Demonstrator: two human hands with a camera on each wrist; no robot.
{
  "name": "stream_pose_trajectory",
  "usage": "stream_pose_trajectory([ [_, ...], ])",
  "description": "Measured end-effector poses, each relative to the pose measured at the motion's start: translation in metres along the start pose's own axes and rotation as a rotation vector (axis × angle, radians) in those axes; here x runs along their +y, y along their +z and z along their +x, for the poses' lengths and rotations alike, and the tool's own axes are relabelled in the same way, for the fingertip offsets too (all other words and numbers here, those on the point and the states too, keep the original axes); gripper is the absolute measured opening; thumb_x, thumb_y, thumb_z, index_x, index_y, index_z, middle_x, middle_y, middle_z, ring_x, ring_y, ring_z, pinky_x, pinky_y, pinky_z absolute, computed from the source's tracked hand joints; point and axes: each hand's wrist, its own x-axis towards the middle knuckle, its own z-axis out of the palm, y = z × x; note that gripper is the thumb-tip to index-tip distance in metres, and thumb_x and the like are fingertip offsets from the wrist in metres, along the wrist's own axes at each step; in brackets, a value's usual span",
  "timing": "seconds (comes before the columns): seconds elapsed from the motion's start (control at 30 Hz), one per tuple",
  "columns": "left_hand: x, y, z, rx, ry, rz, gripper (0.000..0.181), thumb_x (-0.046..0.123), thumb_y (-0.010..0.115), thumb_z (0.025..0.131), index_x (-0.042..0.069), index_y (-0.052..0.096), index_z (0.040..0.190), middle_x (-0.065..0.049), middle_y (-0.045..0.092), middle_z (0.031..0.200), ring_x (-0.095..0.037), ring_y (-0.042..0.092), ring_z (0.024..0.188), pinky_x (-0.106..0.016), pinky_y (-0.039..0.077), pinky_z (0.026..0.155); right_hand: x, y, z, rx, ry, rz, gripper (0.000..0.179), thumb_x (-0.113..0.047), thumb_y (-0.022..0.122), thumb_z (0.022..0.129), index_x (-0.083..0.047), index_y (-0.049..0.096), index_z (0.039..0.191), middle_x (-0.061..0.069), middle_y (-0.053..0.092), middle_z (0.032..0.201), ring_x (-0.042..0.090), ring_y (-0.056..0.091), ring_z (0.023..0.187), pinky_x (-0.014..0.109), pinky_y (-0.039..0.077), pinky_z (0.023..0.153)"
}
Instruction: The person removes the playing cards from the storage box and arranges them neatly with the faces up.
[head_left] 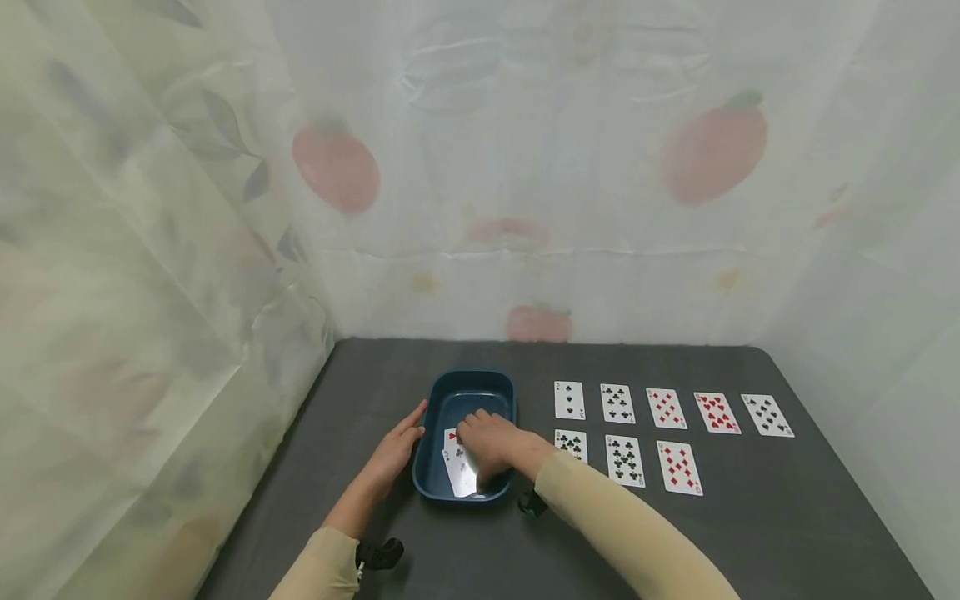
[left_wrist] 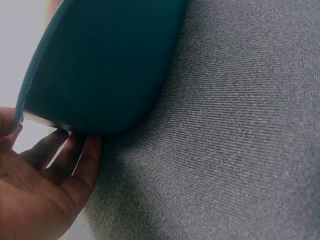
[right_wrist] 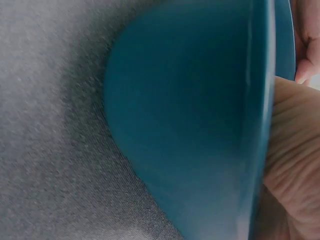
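Note:
A dark blue rectangular tray (head_left: 435,487) with rounded corners sits on the dark tabletop. Inside it lie playing cards (head_left: 459,473), overlapping, face up; a red heart and black clubs show. My left hand (head_left: 395,450) is at the tray's left side, its extended fingers (left_wrist: 75,155) touching the outer wall in the left wrist view. My right hand (head_left: 491,446) reaches down into the tray over the cards, covering part of them. In the right wrist view the tray wall hides its fingers, and I cannot tell whether they pinch a card.
Right of the tray, face-up cards lie in two rows: a back row including a five of spades (head_left: 569,400) and a heart card (head_left: 717,413), a front row ending with a diamond card (head_left: 680,468). A pale patterned curtain (head_left: 525,167) hangs behind the table (head_left: 750,517).

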Motion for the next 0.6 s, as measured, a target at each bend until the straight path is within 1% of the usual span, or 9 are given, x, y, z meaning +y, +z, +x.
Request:
stream_pose_trajectory([
  [0.2, 0.0, 0.0, 0.001, 0.013, -0.009, 0.009, 0.054, 0.026, 0.04, 0.109, 0.024, 0.03, 0.163, -0.013, 0.019, 0.169, -0.04, 0.013, 0.154, -0.066, 0.012, 0.117, -0.001, 0.007, -0.003, 0.015, -0.055, 0.002, 0.079, -0.055, 0.092, 0.067, -0.022, 0.058, 0.13, -0.006, 0.058, 0.122, 0.012, 0.049, 0.106, 0.035, 0.047, 0.099],
  [0.4, -0.002, 0.001, 0.002, 0.014, -0.014, 0.012, 0.054, 0.026, 0.039, 0.11, 0.025, 0.031, 0.163, -0.011, 0.019, 0.169, -0.038, 0.013, 0.155, -0.064, 0.012, 0.118, 0.001, 0.012, -0.007, 0.039, -0.094, -0.028, 0.079, -0.056, 0.09, 0.069, -0.022, 0.058, 0.133, -0.008, 0.057, 0.12, 0.011, 0.048, 0.105, 0.033, 0.046, 0.096],
  [0.6, 0.0, 0.002, 0.002, 0.016, -0.011, 0.019, 0.054, 0.026, 0.039, 0.11, 0.025, 0.031, 0.163, -0.012, 0.019, 0.169, -0.039, 0.013, 0.155, -0.064, 0.012, 0.118, 0.005, 0.015, -0.008, 0.069, -0.124, -0.064, 0.078, -0.055, 0.088, 0.071, -0.023, 0.057, 0.135, -0.008, 0.057, 0.123, 0.011, 0.047, 0.108, 0.031, 0.045, 0.096],
])
